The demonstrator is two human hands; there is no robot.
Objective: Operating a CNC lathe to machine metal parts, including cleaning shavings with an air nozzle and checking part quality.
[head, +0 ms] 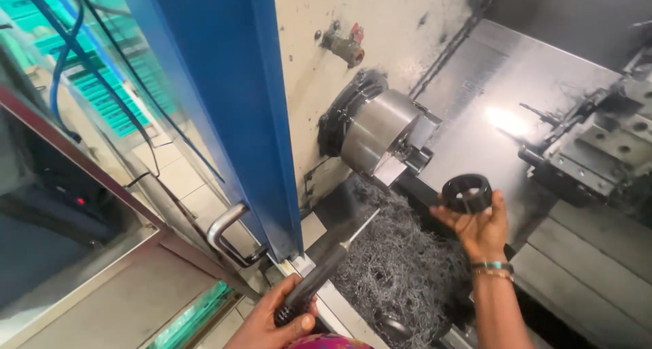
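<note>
Below and to the right of the lathe chuck, the right hand pinches a black metal ring between fingertips and thumb, holding it in the air and apart from the chuck. Lower left of the chuck, the left hand is clenched round the grip of a long black air gun, whose thin nozzle points up toward the chuck. Directly beneath the chuck lies a heap of curled metal swarf; to its right stands the tool turret, and to its left the blue sliding door with its steel handle.

Hazards, as judged from this arrangement: the ring is held only at its edge, so a slip would drop it into the swarf, where retrieval risks cuts to a bare hand. Air blown toward the chuck could throw chips at the wrist. Chips left on the chuck's gripping faces could seat the ring crookedly. The turret's projecting tools lie near the forearm's path.
</note>
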